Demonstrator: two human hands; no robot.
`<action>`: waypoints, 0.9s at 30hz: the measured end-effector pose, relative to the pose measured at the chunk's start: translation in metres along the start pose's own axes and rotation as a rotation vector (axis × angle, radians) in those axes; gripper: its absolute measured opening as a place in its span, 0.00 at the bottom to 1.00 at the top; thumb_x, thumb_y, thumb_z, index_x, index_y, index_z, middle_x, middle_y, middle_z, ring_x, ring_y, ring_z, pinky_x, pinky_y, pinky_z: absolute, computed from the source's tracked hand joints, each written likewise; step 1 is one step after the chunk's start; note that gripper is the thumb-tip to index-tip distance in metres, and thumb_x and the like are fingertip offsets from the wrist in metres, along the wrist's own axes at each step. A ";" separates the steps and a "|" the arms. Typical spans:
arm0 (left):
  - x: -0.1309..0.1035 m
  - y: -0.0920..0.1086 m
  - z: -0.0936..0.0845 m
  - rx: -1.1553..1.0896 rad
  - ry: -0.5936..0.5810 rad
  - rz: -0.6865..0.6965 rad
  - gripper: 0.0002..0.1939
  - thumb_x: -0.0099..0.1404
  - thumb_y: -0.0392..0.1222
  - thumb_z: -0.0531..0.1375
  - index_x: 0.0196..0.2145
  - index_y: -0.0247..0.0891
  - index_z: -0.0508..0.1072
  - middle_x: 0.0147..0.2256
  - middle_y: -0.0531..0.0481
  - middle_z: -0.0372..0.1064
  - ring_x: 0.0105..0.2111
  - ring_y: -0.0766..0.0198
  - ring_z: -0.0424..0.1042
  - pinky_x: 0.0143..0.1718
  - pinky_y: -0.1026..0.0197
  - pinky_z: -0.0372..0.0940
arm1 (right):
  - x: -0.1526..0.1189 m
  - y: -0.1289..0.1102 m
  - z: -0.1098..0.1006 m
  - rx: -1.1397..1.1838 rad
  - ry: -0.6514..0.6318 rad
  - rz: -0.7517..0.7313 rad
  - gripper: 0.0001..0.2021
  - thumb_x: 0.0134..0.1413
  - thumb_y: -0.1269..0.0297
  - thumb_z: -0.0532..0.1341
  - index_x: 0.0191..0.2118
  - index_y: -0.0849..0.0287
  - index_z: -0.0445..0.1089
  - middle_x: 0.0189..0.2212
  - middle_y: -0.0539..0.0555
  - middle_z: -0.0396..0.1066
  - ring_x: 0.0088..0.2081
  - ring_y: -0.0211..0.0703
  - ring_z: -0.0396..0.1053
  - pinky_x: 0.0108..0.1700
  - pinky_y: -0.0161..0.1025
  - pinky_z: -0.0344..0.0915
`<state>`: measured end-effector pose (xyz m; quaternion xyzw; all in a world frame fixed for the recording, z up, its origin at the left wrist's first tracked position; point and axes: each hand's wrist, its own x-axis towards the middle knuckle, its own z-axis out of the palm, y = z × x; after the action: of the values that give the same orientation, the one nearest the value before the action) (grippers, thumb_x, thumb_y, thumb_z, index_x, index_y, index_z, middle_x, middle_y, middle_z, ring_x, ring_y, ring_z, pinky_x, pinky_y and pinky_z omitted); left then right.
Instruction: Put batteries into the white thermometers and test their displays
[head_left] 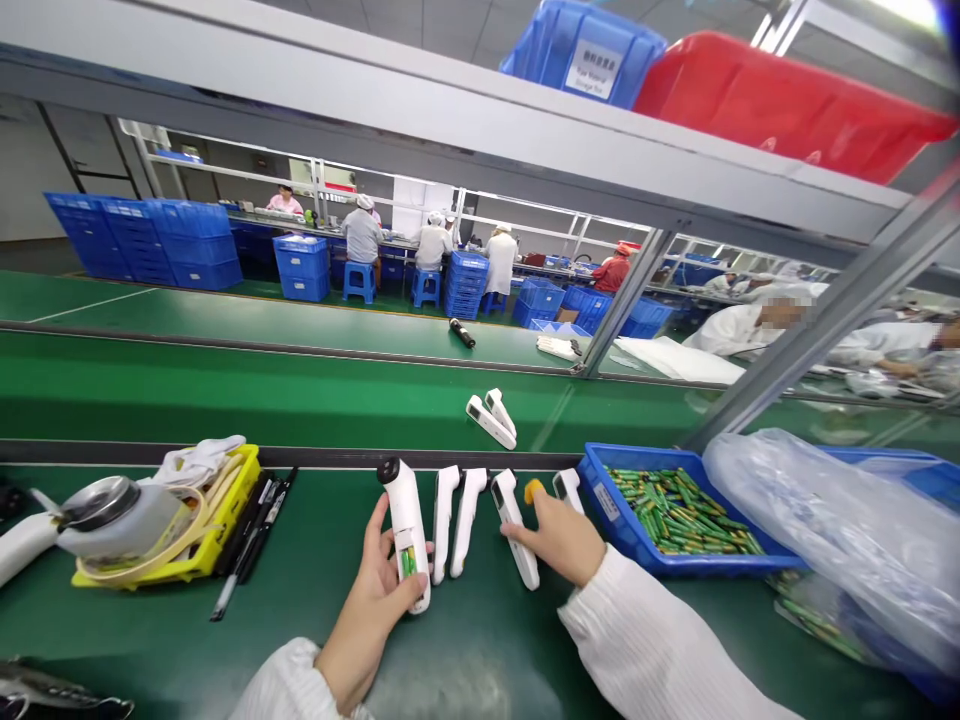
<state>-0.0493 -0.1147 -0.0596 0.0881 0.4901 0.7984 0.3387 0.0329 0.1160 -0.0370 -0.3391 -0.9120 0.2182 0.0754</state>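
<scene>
My left hand (379, 590) is closed around a white handheld infrared thermometer (405, 510) with a black nose. Its battery bay is uncovered and green batteries show inside. My right hand (559, 535), a yellow finger cot (534, 490) on one finger, is over another white thermometer (516, 525) lying on the bench. The thumb crosses that thermometer while the cot finger stays apart from it; the other fingers are hidden. Two more thermometers (445, 525) (470, 520) lie side by side between my hands. Another thermometer (568, 490) is partly hidden behind my right hand.
On the right, a blue bin (645, 563) holds many green batteries, beside a clear plastic bag (840, 530). At left are a yellow tray (217, 550) and several pens (259, 530). Two thermometers (491, 422) lie on the green belt (225, 385). A metal post (810, 290) slants at right.
</scene>
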 end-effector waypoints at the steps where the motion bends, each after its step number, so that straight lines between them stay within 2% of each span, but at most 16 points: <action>1: -0.003 0.001 0.002 -0.006 -0.009 -0.016 0.50 0.52 0.38 0.67 0.64 0.48 0.42 0.41 0.51 0.64 0.39 0.63 0.68 0.39 0.62 0.63 | -0.008 0.007 0.003 0.058 -0.031 0.011 0.13 0.45 0.58 0.66 0.29 0.59 0.62 0.24 0.54 0.66 0.32 0.55 0.69 0.35 0.43 0.58; 3: -0.009 0.001 0.004 0.001 -0.046 -0.071 0.35 0.57 0.40 0.65 0.58 0.46 0.54 0.36 0.52 0.64 0.33 0.66 0.65 0.32 0.65 0.62 | -0.017 0.020 0.007 0.209 -0.062 0.035 0.10 0.47 0.61 0.62 0.26 0.57 0.59 0.22 0.52 0.64 0.30 0.51 0.68 0.35 0.43 0.59; 5: -0.012 0.001 0.005 0.030 -0.100 -0.106 0.19 0.61 0.48 0.61 0.47 0.41 0.65 0.33 0.52 0.64 0.28 0.68 0.62 0.27 0.66 0.59 | -0.022 0.027 0.010 0.400 -0.076 0.063 0.08 0.50 0.60 0.56 0.26 0.56 0.58 0.23 0.52 0.65 0.30 0.48 0.67 0.34 0.43 0.62; 6: -0.013 0.001 0.006 0.055 -0.123 -0.113 0.16 0.62 0.52 0.60 0.42 0.38 0.67 0.31 0.52 0.64 0.26 0.69 0.61 0.26 0.66 0.58 | -0.024 0.027 0.011 0.507 -0.087 0.077 0.09 0.52 0.58 0.53 0.27 0.56 0.57 0.24 0.52 0.65 0.28 0.46 0.68 0.32 0.42 0.63; 8: -0.014 0.000 0.006 0.118 -0.136 -0.113 0.19 0.62 0.56 0.59 0.37 0.36 0.69 0.27 0.53 0.64 0.23 0.71 0.60 0.24 0.66 0.57 | -0.032 0.022 0.014 0.718 -0.113 0.096 0.12 0.55 0.53 0.47 0.30 0.56 0.55 0.25 0.52 0.66 0.23 0.42 0.66 0.26 0.41 0.64; 10: -0.014 -0.001 0.006 0.186 -0.140 -0.096 0.20 0.61 0.57 0.59 0.37 0.36 0.69 0.25 0.53 0.65 0.22 0.70 0.61 0.25 0.66 0.58 | -0.043 0.011 0.017 0.893 -0.130 0.098 0.14 0.55 0.50 0.45 0.33 0.56 0.54 0.24 0.50 0.64 0.18 0.38 0.62 0.20 0.38 0.61; 13: -0.015 0.000 0.006 0.259 -0.162 -0.067 0.20 0.62 0.56 0.59 0.39 0.36 0.69 0.25 0.52 0.68 0.22 0.69 0.65 0.27 0.66 0.59 | -0.061 -0.007 0.022 1.245 -0.191 0.124 0.16 0.51 0.48 0.51 0.37 0.56 0.55 0.22 0.45 0.61 0.14 0.32 0.55 0.15 0.32 0.54; 16: -0.017 0.000 0.007 0.271 -0.183 -0.067 0.19 0.63 0.56 0.58 0.40 0.35 0.69 0.24 0.51 0.69 0.22 0.68 0.65 0.27 0.66 0.60 | -0.074 -0.017 0.029 1.517 -0.284 0.168 0.20 0.47 0.49 0.60 0.39 0.58 0.57 0.18 0.44 0.62 0.12 0.31 0.54 0.12 0.29 0.51; 20: -0.021 -0.001 0.012 0.251 -0.172 -0.083 0.19 0.63 0.55 0.58 0.40 0.34 0.69 0.26 0.49 0.70 0.21 0.68 0.65 0.25 0.65 0.62 | -0.080 -0.018 0.035 1.593 -0.315 0.193 0.21 0.47 0.51 0.63 0.40 0.59 0.58 0.18 0.45 0.64 0.12 0.32 0.57 0.11 0.29 0.53; 22: -0.022 -0.002 0.016 0.215 -0.144 -0.082 0.22 0.63 0.54 0.59 0.47 0.36 0.66 0.31 0.47 0.71 0.21 0.68 0.66 0.24 0.65 0.63 | -0.081 -0.016 0.035 1.627 -0.345 0.206 0.20 0.47 0.51 0.64 0.39 0.60 0.59 0.19 0.46 0.65 0.12 0.32 0.58 0.12 0.29 0.54; 25: -0.023 -0.001 0.020 0.160 -0.079 -0.053 0.33 0.63 0.52 0.60 0.61 0.44 0.52 0.36 0.48 0.71 0.23 0.66 0.67 0.22 0.64 0.65 | -0.083 -0.016 0.035 1.653 -0.385 0.217 0.19 0.47 0.52 0.63 0.38 0.59 0.58 0.19 0.46 0.66 0.12 0.33 0.59 0.11 0.29 0.55; 27: -0.024 0.001 0.022 0.156 -0.062 -0.055 0.36 0.63 0.52 0.59 0.63 0.47 0.47 0.36 0.49 0.70 0.23 0.67 0.66 0.22 0.65 0.65 | -0.083 -0.016 0.034 1.667 -0.389 0.212 0.18 0.48 0.52 0.63 0.37 0.59 0.58 0.19 0.46 0.66 0.12 0.33 0.59 0.12 0.29 0.55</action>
<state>-0.0213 -0.1141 -0.0434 0.1256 0.5420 0.7452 0.3676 0.0768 0.0391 -0.0589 -0.2130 -0.4146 0.8764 0.1211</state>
